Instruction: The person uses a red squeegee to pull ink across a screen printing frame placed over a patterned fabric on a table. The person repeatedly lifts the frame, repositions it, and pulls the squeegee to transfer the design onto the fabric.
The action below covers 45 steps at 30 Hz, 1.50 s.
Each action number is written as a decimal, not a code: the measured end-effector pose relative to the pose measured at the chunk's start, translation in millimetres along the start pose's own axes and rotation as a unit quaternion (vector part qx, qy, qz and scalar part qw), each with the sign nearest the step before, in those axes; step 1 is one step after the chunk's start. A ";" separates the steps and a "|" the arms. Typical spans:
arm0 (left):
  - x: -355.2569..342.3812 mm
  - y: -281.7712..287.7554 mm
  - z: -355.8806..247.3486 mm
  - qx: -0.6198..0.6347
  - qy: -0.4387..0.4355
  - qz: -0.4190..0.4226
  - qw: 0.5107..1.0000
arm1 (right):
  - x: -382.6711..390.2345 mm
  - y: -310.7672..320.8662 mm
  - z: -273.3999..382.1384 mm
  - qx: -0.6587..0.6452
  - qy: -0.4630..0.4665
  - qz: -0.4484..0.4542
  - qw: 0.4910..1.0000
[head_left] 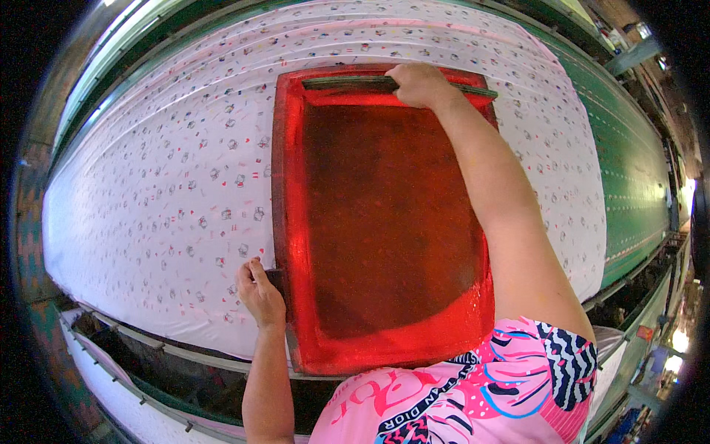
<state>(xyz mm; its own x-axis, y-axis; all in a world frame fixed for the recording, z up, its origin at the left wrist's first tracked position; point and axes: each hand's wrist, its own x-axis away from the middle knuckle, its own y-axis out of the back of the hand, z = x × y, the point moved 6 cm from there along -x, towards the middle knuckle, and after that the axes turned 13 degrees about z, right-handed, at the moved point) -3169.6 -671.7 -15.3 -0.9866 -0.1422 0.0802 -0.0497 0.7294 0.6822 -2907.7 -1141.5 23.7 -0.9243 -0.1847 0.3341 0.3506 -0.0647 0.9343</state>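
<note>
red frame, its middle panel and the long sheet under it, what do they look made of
Red frame: probably wood, its rim glossy with wet red ink. Middle panel: looks like fine mesh, matt, darker. Long sheet: white printed cloth, softly wrinkled. The right hand grips a squeegee, likely rubber-edged.

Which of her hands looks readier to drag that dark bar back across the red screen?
Likely the right hand: it already grips the squeegee bar at the far end of the red screen frame. The left hand only steadies the frame's near left edge.
</note>
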 end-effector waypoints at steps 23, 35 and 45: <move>-3.6 -8.1 5.9 0.075 -0.035 0.082 0.993 | 342.3 -145.4 212.0 -0.031 -0.007 0.044 0.999; -10.8 -5.9 14.6 0.035 -0.027 0.080 0.996 | 453.6 -186.4 288.9 -0.014 0.034 -0.043 0.998; -18.7 -17.5 18.3 -0.069 -0.010 0.066 0.995 | 509.2 -203.7 282.0 -0.107 0.117 -0.070 0.985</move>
<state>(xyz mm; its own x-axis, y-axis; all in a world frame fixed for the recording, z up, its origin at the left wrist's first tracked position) -3153.1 -669.5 -42.1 -0.9860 -0.0364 0.1624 0.1014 0.6422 0.7598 -3492.4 -945.8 38.6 -0.9147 -0.3778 0.1435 0.2699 -0.3067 0.9127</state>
